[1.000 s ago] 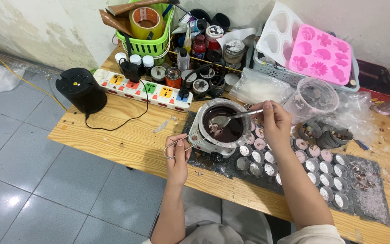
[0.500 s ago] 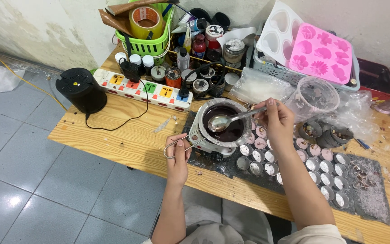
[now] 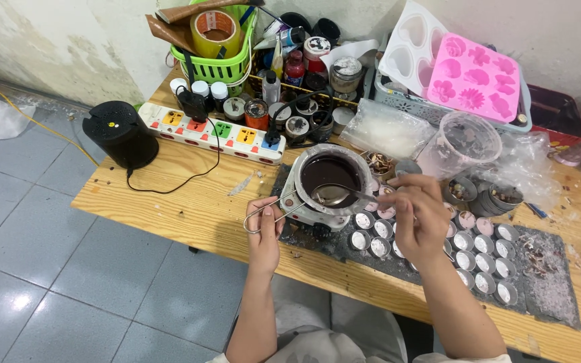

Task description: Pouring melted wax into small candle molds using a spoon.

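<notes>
Here, at the near edge of the wooden bench (image 3: pixel 169 195), a person's left hand (image 3: pixel 264 232) is clenching the wire loop handle (image 3: pixel 263 216) of a small metal melting pot (image 3: pixel 329 181), which is sitting toward the middle of the bench on a dark mat (image 3: pixel 553 296) and holding a dark brown liquid. The right hand (image 3: pixel 419 218) is pinching the handle of a metal spoon (image 3: pixel 334 195), whose bowl is hanging over the near rim of the pot. Just beside and under that hand, rows of small round metal cups (image 3: pixel 482 263) are standing on the mat, running toward the bench's right end.

Farther back, a clear plastic cup (image 3: pixel 462 142) is standing among crumpled plastic bags (image 3: pixel 388 128). A white power strip (image 3: pixel 213 131) with coloured sockets is lying left of the pot, and a black round device (image 3: pixel 119 134) is sitting at the bench's left edge. Along the far edge, bottles and jars (image 3: pixel 290 67) are crowding beside a green basket (image 3: pixel 220 64) carrying a roll of tape (image 3: pixel 215 30), while a pink flower mould (image 3: pixel 475 77) and a white heart mould (image 3: pixel 411 44) are leaning in a grey basket.
</notes>
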